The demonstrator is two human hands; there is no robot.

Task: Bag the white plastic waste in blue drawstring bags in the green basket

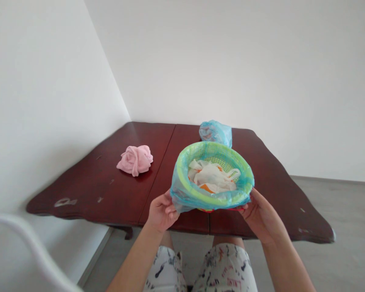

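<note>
A green mesh basket (185,156), with a thin blue plastic bag (182,196) over its rim, is at the front of the table. Inside the basket lies a crumpled white plastic bag (213,176) with orange print. My left hand (163,211) is closed on the blue bag at the basket's left side. At the right side, my right hand (258,215) has its fingers curled under the rim, closed on the bag's edge. Something red shows beneath the basket near both hands. Parts of my fingers are hidden behind the bag and basket.
The dark red wooden table (134,202) stands against white walls. A bunched pink cloth (136,160) lies on its left half. Behind the basket sits another blue plastic bag (219,132), bundled up. A blurred white curved object (27,239) is at lower left.
</note>
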